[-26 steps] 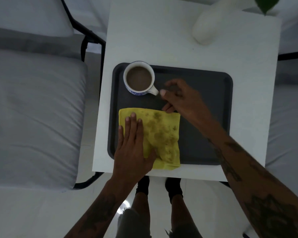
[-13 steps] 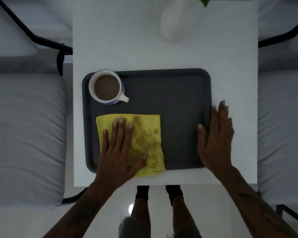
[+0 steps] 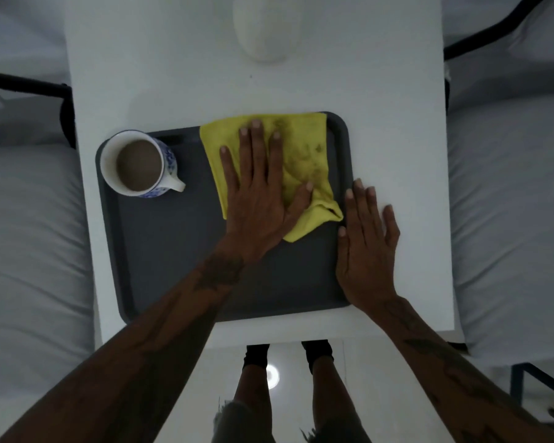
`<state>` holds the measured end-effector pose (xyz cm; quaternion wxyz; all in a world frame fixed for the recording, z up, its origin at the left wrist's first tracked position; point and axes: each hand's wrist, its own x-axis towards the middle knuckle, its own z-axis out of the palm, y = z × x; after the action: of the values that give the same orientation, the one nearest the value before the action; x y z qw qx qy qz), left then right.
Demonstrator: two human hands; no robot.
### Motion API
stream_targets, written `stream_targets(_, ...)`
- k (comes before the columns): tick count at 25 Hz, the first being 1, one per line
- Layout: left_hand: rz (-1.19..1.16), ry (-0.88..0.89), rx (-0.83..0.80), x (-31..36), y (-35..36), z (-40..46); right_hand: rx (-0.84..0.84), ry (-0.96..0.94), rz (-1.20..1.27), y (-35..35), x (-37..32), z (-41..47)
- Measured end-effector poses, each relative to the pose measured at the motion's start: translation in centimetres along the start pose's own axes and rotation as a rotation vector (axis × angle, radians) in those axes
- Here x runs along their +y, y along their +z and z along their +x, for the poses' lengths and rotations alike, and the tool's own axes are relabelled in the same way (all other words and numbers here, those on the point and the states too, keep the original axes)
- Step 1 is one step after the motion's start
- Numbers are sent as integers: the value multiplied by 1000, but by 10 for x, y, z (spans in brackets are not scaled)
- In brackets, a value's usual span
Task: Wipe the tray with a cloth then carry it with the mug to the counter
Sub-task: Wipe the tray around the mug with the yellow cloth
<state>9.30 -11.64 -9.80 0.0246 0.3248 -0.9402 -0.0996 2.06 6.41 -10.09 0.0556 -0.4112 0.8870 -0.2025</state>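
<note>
A dark grey tray [image 3: 179, 260] lies on a white table [image 3: 173, 75]. In its far left corner stands a white and blue mug [image 3: 139, 163] holding brown drink, its handle pointing right. A stained yellow cloth [image 3: 304, 155] covers the tray's far right corner. My left hand [image 3: 256, 190] presses flat on the cloth, fingers spread. My right hand [image 3: 367, 247] lies flat against the tray's right rim, partly on the table, holding nothing.
A white vase [image 3: 267, 27] stands at the table's far edge. Grey cushioned seats [image 3: 29, 235] with black frames flank the table on both sides. My legs and feet [image 3: 285, 378] are below the near edge.
My left hand has slid the cloth from the tray's near left part to its far right corner. My right hand left the mug and settled on the tray's right rim.
</note>
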Motion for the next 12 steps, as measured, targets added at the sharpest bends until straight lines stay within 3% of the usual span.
stream_targets(5, -10, 135, 7, 12, 9, -9, 47, 17, 22, 1, -3, 0)
stream_targets(12, -50, 183, -108, 4, 3, -111, 41, 66, -3, 1, -6, 2)
